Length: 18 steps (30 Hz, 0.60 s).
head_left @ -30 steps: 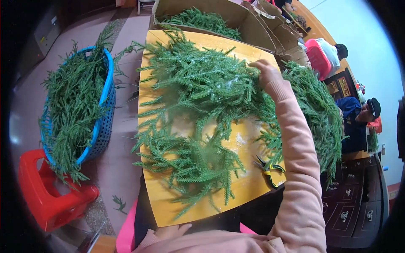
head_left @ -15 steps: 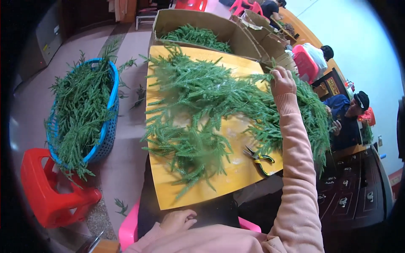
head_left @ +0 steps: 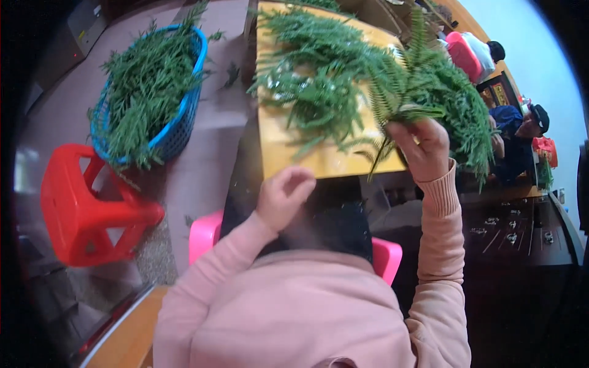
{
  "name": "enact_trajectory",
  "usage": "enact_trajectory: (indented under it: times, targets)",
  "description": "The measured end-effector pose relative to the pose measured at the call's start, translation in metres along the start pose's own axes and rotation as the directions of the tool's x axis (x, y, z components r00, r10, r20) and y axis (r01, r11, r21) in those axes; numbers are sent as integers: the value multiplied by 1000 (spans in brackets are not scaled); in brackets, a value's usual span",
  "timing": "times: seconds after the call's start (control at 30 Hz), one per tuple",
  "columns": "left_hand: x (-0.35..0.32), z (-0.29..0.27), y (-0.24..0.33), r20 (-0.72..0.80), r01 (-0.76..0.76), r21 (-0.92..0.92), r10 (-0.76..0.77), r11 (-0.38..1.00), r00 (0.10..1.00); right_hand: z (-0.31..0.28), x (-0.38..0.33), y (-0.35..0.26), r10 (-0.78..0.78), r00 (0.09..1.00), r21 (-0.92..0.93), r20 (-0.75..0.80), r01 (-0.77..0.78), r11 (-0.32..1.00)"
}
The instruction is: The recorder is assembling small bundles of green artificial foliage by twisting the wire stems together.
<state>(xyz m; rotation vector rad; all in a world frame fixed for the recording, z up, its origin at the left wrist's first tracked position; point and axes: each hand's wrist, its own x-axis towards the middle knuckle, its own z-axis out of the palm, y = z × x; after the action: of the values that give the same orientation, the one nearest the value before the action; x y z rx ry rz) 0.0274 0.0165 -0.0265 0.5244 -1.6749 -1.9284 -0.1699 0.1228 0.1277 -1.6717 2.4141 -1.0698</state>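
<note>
My right hand (head_left: 420, 144) is closed in a pinch on the stem end of a green fern-like sprig (head_left: 392, 92). Its fronds spread upward and left over the right part of the yellow board (head_left: 273, 156). My left hand (head_left: 285, 196) is just below the board's near edge, fingers loosely curled with a gap to the thumb and nothing visible in them. Loose green sprigs (head_left: 325, 101) lie across the board. A larger heap of greenery (head_left: 457, 104) is beyond my right hand, at the board's right. The pliers are not visible.
A blue basket (head_left: 199, 55) full of greenery stands on the floor at left, with a red stool (head_left: 73, 202) nearer. Pink chair arms (head_left: 205, 236) flank my lap. A dark drawer cabinet (head_left: 509, 227) is at right. Another person (head_left: 512, 126) sits beyond it.
The view has tilted lower. My right hand has come back from the heap toward me, now with the fern-like sprig. My left hand has risen from my lap to near the board's edge.
</note>
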Motion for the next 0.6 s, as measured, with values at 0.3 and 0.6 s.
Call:
enact_trajectory:
  times: [0.3, 0.6]
  targets:
    - [11, -1, 0, 99, 105, -412, -70, 905, 993, 105, -48, 18, 96, 897, 280, 432, -234, 931]
    - [12, -23, -2, -170, 140, -648, -321, 749, 932, 82, -83, 16, -28, 1000, 4, -8, 28, 1000]
